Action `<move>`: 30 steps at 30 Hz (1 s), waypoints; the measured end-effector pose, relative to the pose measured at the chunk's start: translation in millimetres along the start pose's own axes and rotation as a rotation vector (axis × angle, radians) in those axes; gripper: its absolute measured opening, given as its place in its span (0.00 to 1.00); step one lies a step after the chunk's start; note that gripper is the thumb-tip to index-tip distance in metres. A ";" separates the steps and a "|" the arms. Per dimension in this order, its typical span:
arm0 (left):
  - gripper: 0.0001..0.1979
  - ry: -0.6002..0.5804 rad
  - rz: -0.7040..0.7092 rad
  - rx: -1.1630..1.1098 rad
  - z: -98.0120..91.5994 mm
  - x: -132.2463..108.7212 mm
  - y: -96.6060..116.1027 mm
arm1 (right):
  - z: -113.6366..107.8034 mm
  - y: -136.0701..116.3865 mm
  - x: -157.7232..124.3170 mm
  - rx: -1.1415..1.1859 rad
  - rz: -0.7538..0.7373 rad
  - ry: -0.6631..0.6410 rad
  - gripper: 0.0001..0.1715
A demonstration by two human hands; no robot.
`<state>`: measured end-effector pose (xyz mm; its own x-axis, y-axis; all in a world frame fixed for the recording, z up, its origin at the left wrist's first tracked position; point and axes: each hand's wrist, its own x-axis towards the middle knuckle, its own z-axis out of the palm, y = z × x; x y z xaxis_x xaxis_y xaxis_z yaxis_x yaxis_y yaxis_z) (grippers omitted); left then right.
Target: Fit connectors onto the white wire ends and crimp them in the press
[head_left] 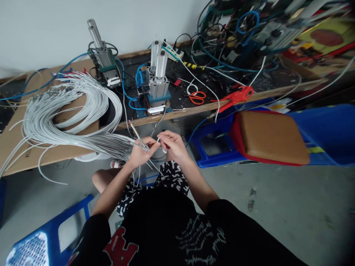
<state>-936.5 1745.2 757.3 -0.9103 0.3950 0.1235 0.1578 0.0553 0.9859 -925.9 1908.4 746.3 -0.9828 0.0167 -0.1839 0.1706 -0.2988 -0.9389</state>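
Note:
My left hand (142, 150) is closed around several white cables near their ends, in front of the bench edge. Close beside it on the right, my right hand (172, 144) pinches the tip of one white cable (158, 139) between thumb and fingers. The cables run left into a large looped bundle of white cables (91, 107) lying on cardboard. Just beyond my hands stands a small pneumatic press (159, 83) with knurled silver cylinders. The exact cable end between my right fingers is too small to make out.
A second press (104, 55) stands farther left. Orange-handled scissors (197, 97) and a red clamp-like tool (238, 96) lie along the bench edge (191, 110). At right is a blue stool with a brown cushion (273, 137); another blue stool (52, 236) stands lower left.

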 end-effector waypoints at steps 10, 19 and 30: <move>0.17 -0.006 -0.001 -0.022 -3.5 -0.2 -2.5 | 2.1 -4.1 3.6 -0.136 -0.168 0.061 0.17; 0.17 0.059 0.018 -0.011 2.4 0.3 -6.5 | 18.9 6.6 -8.8 -0.206 -0.273 0.263 0.12; 0.17 -0.045 -0.028 -0.038 -9.6 -4.7 1.2 | 6.8 -16.1 -3.6 -0.226 -0.220 -0.052 0.15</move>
<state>-935.7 1734.6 759.0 -0.8961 0.4344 0.0912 0.1167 0.0324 0.9926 -925.7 1906.7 764.1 -0.9992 0.0068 0.0403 -0.0407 -0.0738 -0.9964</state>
